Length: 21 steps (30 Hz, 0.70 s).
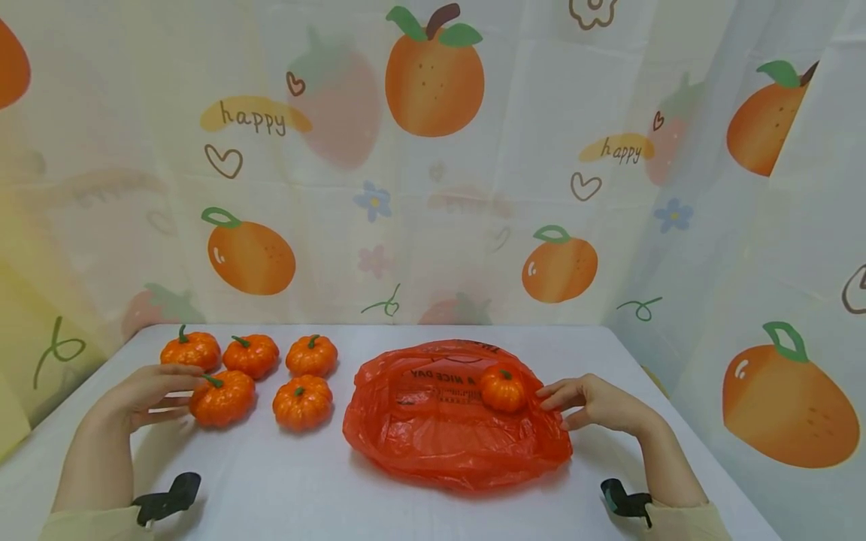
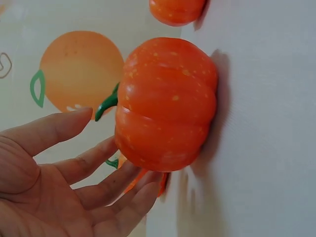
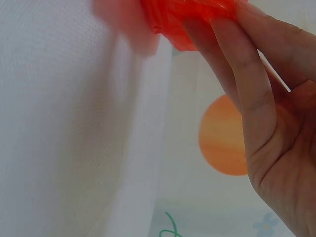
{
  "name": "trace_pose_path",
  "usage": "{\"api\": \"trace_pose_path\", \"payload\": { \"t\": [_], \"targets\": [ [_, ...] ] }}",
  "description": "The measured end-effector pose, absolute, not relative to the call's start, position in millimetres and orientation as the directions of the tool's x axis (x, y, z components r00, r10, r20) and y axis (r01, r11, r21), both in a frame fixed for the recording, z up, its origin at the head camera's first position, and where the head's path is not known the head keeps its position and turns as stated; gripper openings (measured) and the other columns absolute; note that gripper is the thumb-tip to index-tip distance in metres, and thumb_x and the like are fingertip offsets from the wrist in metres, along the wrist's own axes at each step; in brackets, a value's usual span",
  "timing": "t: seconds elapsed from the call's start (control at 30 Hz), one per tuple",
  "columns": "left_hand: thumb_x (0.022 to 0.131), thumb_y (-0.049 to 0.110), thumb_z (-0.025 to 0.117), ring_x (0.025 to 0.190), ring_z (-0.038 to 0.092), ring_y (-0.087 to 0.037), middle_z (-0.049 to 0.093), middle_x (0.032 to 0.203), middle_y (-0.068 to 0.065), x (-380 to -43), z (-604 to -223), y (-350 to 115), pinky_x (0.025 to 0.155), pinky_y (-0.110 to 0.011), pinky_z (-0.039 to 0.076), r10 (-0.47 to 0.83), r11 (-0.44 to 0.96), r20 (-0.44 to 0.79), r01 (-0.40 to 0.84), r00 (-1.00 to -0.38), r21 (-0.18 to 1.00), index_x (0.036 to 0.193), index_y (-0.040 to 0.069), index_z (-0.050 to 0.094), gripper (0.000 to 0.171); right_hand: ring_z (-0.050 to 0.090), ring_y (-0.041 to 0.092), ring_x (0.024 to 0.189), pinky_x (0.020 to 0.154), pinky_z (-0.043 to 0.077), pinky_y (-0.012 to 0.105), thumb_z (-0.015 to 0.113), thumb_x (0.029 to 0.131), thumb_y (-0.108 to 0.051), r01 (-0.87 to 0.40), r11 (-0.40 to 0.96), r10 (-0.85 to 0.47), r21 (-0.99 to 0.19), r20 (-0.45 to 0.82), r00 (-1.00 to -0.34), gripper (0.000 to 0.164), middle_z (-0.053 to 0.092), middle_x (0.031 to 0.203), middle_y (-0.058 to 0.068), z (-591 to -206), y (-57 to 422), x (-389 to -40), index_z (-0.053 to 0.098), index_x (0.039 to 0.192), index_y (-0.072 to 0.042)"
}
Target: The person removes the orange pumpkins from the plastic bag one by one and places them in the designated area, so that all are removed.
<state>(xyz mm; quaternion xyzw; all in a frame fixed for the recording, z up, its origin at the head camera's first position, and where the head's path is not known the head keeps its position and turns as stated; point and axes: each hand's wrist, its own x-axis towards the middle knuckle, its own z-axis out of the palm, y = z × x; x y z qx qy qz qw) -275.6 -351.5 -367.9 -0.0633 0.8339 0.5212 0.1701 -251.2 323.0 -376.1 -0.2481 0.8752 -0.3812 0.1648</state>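
My left hand (image 1: 152,392) is beside the front-left orange toy pumpkin (image 1: 225,402), its fingers loosely extended. In the left wrist view, the fingertips are at the side of that pumpkin (image 2: 168,106), with the thumb close to its green stem; nothing is gripped. To the right lies a red plastic bag (image 1: 419,443), its mouth spread open. Inside it, toward the right, sits one pumpkin (image 1: 503,389). My right hand (image 1: 598,406) pinches the bag's right rim between thumb and fingers, as the right wrist view shows at the bag's edge (image 3: 185,37).
Several more toy pumpkins (image 1: 303,403) stand grouped on the left of the white table (image 1: 271,481). A fruit-printed curtain (image 1: 433,188) hangs behind the table and along its right side. Black straps with mounts (image 1: 169,500) are on both wrists.
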Motion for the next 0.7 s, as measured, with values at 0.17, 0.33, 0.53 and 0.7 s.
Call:
{"api": "trace_pose_path", "payload": {
  "t": [0.17,0.33,0.53,0.7],
  "targets": [
    [0.099,0.032,0.054,0.087,0.061,-0.004,0.056,0.093,0.023,-273.9,-357.2,-346.3,0.080,-0.025,0.059,0.064,0.514,-0.286,-0.215,-0.956,0.830,0.143,-0.016,0.028,0.070,0.063,0.042,0.119,0.091,0.059,0.039,0.068,0.086,-0.007,-0.307,0.587,-0.557,-0.749,-0.098,-0.824,0.033,0.057,0.138,0.026,-376.1,324.7,-251.5,0.071,0.119,-0.003],
    [0.101,0.035,0.051,0.081,0.057,0.008,0.053,0.088,0.030,-272.6,-346.9,-336.9,0.076,-0.019,0.056,0.051,0.567,-0.174,-0.115,-0.983,0.815,0.142,-0.017,0.029,0.070,0.062,0.043,0.119,0.091,0.059,0.039,0.067,0.086,-0.006,-0.308,0.584,-0.558,-0.751,-0.096,-0.824,0.033,0.057,0.138,0.027,-375.7,325.2,-251.3,0.071,0.119,-0.002],
    [0.102,0.034,0.045,0.116,0.057,-0.028,0.068,0.110,-0.005,-265.9,-334.6,-318.0,0.101,-0.054,0.046,0.001,0.617,-0.034,-0.026,-0.999,0.786,0.143,-0.014,0.033,0.064,0.063,0.042,0.119,0.092,0.059,0.038,0.067,0.086,-0.006,-0.308,0.571,-0.565,-0.761,-0.092,-0.820,0.035,0.057,0.138,0.027,-373.2,322.5,-249.1,0.070,0.120,0.000],
    [0.102,0.036,0.042,0.138,0.025,-0.057,0.024,0.153,-0.040,-261.0,-321.6,-294.2,0.105,-0.075,0.029,-0.049,0.592,-0.026,-0.050,-0.998,0.804,0.152,-0.007,0.021,0.069,0.061,0.044,0.120,0.092,0.059,0.041,0.067,0.085,-0.006,-0.298,0.561,-0.566,-0.772,-0.094,-0.819,0.035,0.056,0.138,0.028,-371.0,320.4,-247.3,0.070,0.120,0.000]
  ]
}}
